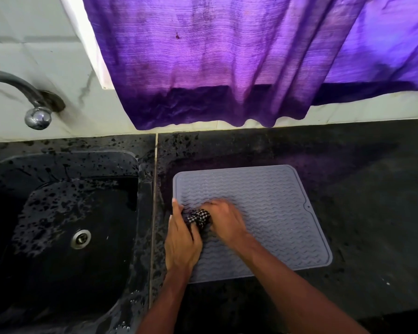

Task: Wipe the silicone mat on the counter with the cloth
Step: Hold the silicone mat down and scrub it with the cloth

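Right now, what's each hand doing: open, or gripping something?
Left hand: against the cloth at the left edge of the mat; grip cannot be told.
Right hand: closed on the cloth, motion-blurred.
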Demonstrator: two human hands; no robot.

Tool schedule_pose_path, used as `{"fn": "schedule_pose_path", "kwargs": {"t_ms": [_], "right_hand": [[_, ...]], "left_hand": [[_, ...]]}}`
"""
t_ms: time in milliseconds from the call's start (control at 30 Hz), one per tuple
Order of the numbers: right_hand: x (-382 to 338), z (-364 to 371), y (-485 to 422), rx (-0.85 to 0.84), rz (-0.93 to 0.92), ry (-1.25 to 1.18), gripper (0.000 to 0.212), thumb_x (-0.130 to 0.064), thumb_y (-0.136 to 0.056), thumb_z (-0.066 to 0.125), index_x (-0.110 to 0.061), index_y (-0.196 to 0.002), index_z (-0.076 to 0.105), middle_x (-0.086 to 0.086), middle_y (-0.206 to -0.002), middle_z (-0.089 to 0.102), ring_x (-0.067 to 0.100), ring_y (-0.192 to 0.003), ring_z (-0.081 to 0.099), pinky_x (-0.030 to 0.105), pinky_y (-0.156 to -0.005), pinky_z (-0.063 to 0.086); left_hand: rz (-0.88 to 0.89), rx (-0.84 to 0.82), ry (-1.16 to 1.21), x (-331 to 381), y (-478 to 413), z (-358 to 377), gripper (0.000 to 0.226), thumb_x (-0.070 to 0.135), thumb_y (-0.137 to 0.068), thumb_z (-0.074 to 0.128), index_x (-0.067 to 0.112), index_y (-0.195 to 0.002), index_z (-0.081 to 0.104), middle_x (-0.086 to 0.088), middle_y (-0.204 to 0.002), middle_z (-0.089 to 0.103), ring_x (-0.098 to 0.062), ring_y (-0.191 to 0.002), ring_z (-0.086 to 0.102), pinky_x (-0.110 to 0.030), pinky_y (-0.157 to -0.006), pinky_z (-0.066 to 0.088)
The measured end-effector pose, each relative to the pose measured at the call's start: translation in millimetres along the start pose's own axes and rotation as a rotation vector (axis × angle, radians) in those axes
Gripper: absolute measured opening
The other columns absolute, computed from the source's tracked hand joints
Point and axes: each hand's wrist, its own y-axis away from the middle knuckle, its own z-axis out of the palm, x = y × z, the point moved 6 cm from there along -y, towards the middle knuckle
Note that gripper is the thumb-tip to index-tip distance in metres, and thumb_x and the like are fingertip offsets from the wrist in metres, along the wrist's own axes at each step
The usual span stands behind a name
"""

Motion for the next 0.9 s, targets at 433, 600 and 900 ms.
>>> {"fn": "schedule_pose_path", "kwargs": {"t_ms": [433,600,900], "right_hand": [[132,-60,43,-0.055,0.281,0.026,0.043,-0.004,-0.07,0.069,-0.029,-0.104,0.071,-0.003,-0.1,0.072,0.02,-0.097,0.066,0.033,-0.08,0.054],[168,-79,61,-0.031,0.375,-0.015,0.047,-0.004,-0.07,0.061,-0.031,-0.107,0.07,0.0,-0.103,0.072,0.025,-0.099,0.066,0.038,-0.081,0.055],[138,-59,42,0.015,0.24,-0.078,0.043,0.003,-0.071,0.066,-0.027,-0.102,0.073,-0.002,-0.097,0.073,0.016,-0.093,0.066,0.034,-0.087,0.054]], "left_hand": [[0.016,-0.003,-0.156,5,-1,7,0.09,0.073,-0.093,0.035,0.018,-0.162,0.014,-0.006,-0.165,0.03,-0.032,-0.148,0.035,-0.049,-0.113,0.04],[0.127,0.028,-0.283,5,-4,11,0.08,0.068,-0.097,0.034,0.009,-0.151,0.043,-0.012,-0.153,0.046,-0.032,-0.139,0.046,-0.047,-0.11,0.046],[0.235,0.025,-0.338,5,-1,18,0.062,0.056,-0.098,0.043,0.01,-0.135,0.062,-0.007,-0.149,0.051,-0.026,-0.138,0.048,-0.049,-0.108,0.048]]}}
